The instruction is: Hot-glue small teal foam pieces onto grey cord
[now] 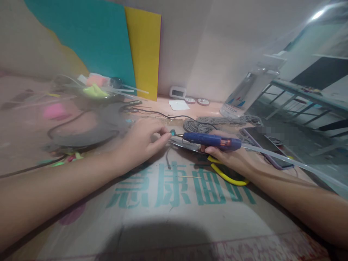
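Note:
Between the thumb and forefinger of my left hand [152, 137] is a small teal piece [172, 132], too small to make out clearly. My right hand [231, 154] grips a blue hot glue gun [206, 139], with an orange glow in its window. Its metal tip points left and meets or nearly meets the teal piece. From the back of the gun a long clear glue stick [282, 156] runs off to the right. Below my right hand lie scissors with yellow handles [230, 178], their blades reaching left, partly hidden.
Bundled grey cord [199, 125] lies behind my hands, with a phone [268, 146] to the right. A clear bottle [241, 92] stands behind. A toothpick [189, 177] rests on the printed sheet [163, 224]. Coloured clay-like lumps [95, 90] and blurred clutter fill the left.

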Demonstrator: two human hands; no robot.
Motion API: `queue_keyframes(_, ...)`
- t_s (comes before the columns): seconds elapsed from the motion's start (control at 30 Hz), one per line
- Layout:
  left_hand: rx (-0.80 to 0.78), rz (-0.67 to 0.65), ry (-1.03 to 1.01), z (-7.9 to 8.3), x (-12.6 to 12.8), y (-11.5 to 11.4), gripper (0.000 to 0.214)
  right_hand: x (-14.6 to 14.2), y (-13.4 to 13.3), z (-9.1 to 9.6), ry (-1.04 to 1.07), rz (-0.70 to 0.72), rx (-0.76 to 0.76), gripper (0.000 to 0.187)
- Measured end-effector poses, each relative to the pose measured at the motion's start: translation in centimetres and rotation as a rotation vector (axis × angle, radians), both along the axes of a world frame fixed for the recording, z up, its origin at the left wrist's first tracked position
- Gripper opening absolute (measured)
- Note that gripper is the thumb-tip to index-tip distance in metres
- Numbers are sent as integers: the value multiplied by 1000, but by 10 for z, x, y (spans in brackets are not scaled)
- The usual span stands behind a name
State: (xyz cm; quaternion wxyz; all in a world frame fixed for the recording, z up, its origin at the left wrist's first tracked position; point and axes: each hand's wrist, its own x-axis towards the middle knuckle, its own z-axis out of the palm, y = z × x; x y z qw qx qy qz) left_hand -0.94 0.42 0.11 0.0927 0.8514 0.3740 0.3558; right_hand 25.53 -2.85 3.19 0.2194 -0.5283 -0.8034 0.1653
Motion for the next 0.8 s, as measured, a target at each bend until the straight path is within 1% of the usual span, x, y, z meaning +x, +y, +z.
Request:
queue_keyframes(0.1, -23, 9, 7, 1, 0, 0, 24, 3, 1, -3, 19, 3, 5, 28)
queue_keyframes(0.33, -62, 18, -9, 3, 1, 0, 24, 5, 2, -8, 34, -1, 80, 27)
queue_keyframes(0.47, -77, 13, -14, 4, 1, -1, 25, 6, 4, -7, -2, 6, 48, 26)
queue_keyframes(0.63, -70, 8, -27, 4, 0, -1, 24, 6, 5, -4, 39, 24, -4, 23)
queue_keyframes(0.8, -70, 13, -13, 1, 0, 0, 25, 5, 5, -3, 22, 18, -8, 23)
